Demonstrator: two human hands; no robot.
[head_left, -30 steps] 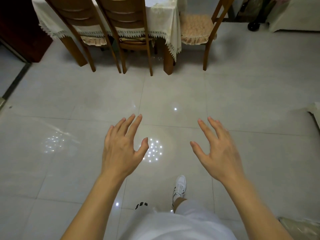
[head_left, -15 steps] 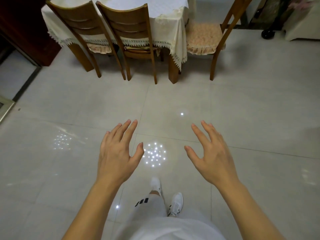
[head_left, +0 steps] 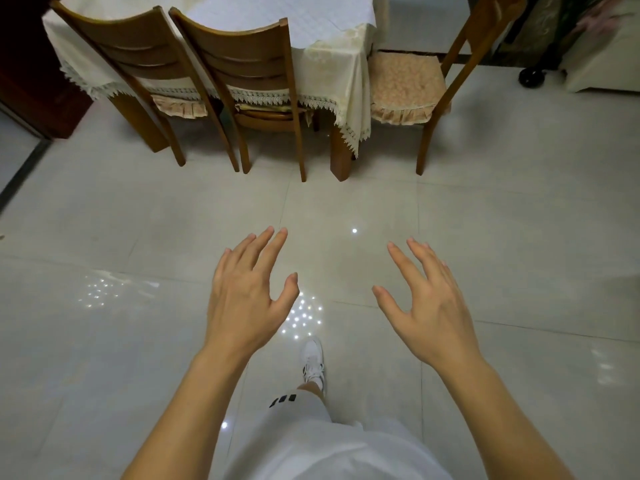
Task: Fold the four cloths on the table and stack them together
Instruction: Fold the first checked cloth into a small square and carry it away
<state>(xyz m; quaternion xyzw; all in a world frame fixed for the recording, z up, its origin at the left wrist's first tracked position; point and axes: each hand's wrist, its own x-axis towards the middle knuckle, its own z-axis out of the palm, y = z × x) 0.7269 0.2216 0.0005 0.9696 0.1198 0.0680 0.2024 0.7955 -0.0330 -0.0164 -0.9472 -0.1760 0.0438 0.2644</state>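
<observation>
A: Both hands empty? And where are the cloths?

B: Yes. The left hand and right hand are spread wide over the floor, holding nothing. No loose cloths show; only the table's near corner is in view, under its tablecloth.

A: Then walk up between the chairs, and look over the top before grabbing.

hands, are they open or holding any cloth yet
Open and empty. The left hand and right hand hover over the bare tiled floor, fingers spread, holding nothing, short of the table.
</observation>
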